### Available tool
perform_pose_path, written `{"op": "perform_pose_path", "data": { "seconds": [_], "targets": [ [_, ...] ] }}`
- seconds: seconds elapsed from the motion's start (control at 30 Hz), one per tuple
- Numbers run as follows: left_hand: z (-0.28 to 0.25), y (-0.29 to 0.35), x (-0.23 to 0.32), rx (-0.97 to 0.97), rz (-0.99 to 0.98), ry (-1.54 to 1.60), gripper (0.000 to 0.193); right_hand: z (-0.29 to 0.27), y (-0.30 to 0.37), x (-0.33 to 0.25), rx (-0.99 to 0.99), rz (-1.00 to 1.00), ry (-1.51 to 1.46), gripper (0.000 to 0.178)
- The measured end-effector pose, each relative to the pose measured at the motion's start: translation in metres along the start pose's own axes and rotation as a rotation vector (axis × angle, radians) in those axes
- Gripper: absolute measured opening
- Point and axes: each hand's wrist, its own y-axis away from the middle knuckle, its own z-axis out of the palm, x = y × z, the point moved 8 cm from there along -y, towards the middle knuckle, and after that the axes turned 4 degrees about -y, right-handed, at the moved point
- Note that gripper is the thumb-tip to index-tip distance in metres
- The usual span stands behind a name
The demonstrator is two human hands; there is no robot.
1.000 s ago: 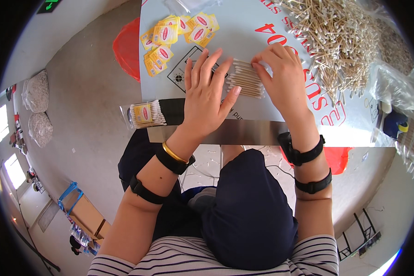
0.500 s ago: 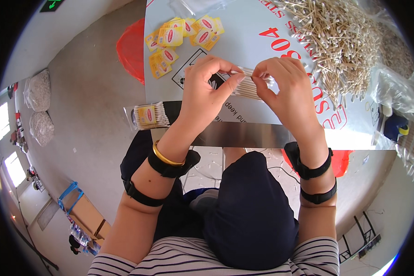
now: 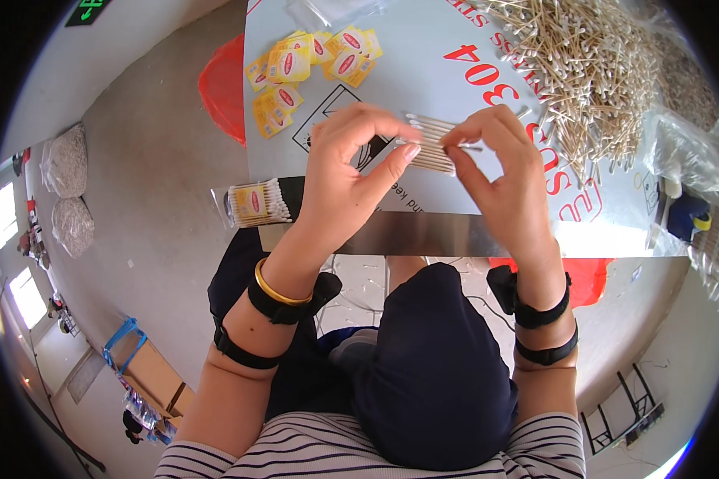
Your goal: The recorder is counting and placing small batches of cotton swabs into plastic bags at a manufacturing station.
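A row of cotton swabs [image 3: 433,162] with wooden sticks lies side by side on the sheet-covered table, between my hands. My right hand [image 3: 499,156] pinches a cotton swab between thumb and forefinger at the row's right end; the tip [image 3: 473,148] shows past the fingers. At the row's left end is my left hand [image 3: 355,156], thumb and forefinger apart, the forefinger slightly blurred. Whether its thumb touches a swab is hard to tell. A large heap of loose cotton swabs [image 3: 587,76] spreads beyond my right hand.
Yellow printed cards [image 3: 289,64] lie scattered at the far left of the table. A clear bag of cotton swabs with a yellow card [image 3: 256,201] rests at the near left edge. Clear plastic bags [image 3: 683,148] sit at the right, and red plastic [image 3: 224,88] hangs beyond the left edge.
My left fingers have opened and moved slightly left and down from the swab they were pinching. The right hand remains pinched, a little lower, and more of the row shows.
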Motion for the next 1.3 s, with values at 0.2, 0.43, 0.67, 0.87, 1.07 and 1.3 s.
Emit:
{"op": "perform_pose_path", "data": {
  "seconds": [0.2, 0.43, 0.67, 0.87, 1.07, 1.3],
  "targets": [
    [-0.004, -0.006, -0.029, 0.054, -0.013, -0.265, 0.021, 0.002, -0.018, 0.042, 0.085, -0.019, 0.266, 0.014],
    [0.002, -0.006, -0.027, 0.079, 0.057, -0.477, 0.018, 0.024, -0.024, 0.033, -0.002, -0.139, 0.366, 0.014],
    [0.005, -0.007, -0.031, 0.078, 0.038, -0.480, 0.018, 0.032, -0.024, 0.040, -0.031, -0.169, 0.438, 0.012],
    [0.010, -0.007, -0.035, 0.078, 0.003, -0.469, 0.019, 0.032, -0.024, 0.037, -0.049, -0.196, 0.511, 0.012],
    [0.008, -0.012, -0.030, 0.049, -0.032, -0.256, 0.019, 0.021, -0.020, 0.016, -0.087, -0.168, 0.358, 0.014],
    [0.007, -0.010, -0.015, -0.027, 0.057, -0.034, 0.011, 0.015, -0.002, 0.017, -0.094, 0.050, 0.031, 0.010]
  ]
}}
